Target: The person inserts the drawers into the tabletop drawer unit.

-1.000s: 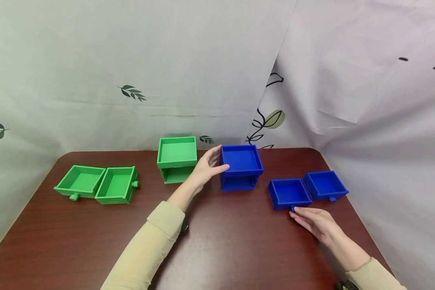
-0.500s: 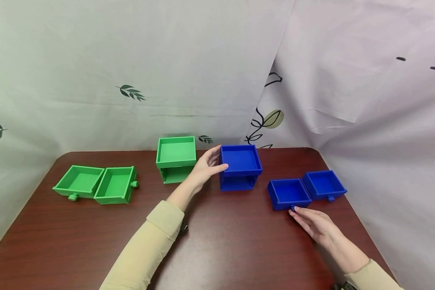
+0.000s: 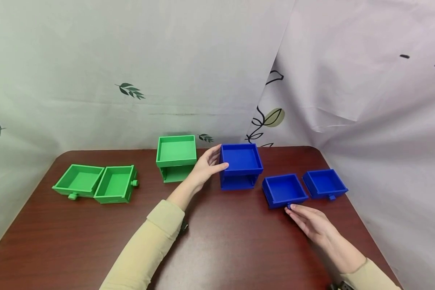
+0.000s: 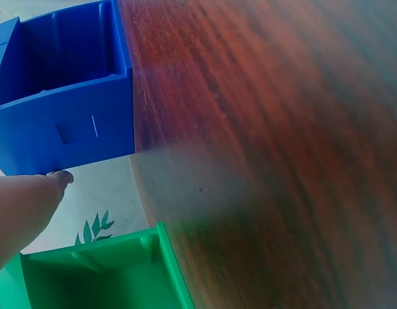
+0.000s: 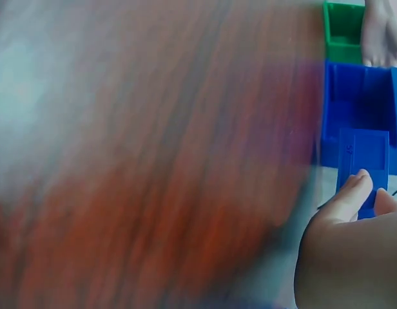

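A blue drawer cabinet (image 3: 241,158) stands upright at the back middle, its front bay open. My left hand (image 3: 204,168) holds its left side, thumb at the front corner and fingers toward the back. In the left wrist view, a digit touches the wall of the blue cabinet (image 4: 69,129). My right hand (image 3: 313,225) pinches the small front knob of a blue drawer (image 3: 284,188), just right of the cabinet. The right wrist view shows thumb and finger at the blue drawer's front (image 5: 364,154), with the cabinet (image 5: 359,96) beyond it.
A second blue drawer (image 3: 325,183) sits at the right with its knob toward me. A green cabinet (image 3: 177,151) stands left of the blue one. Two green drawers (image 3: 80,179) lie together farther left on the brown table (image 3: 239,249). A leaf-print curtain (image 3: 203,72) hangs behind.
My right hand has shifted slightly left and away from me with the blue drawer, widening the gap to the second blue drawer. My left hand stays on the cabinet.
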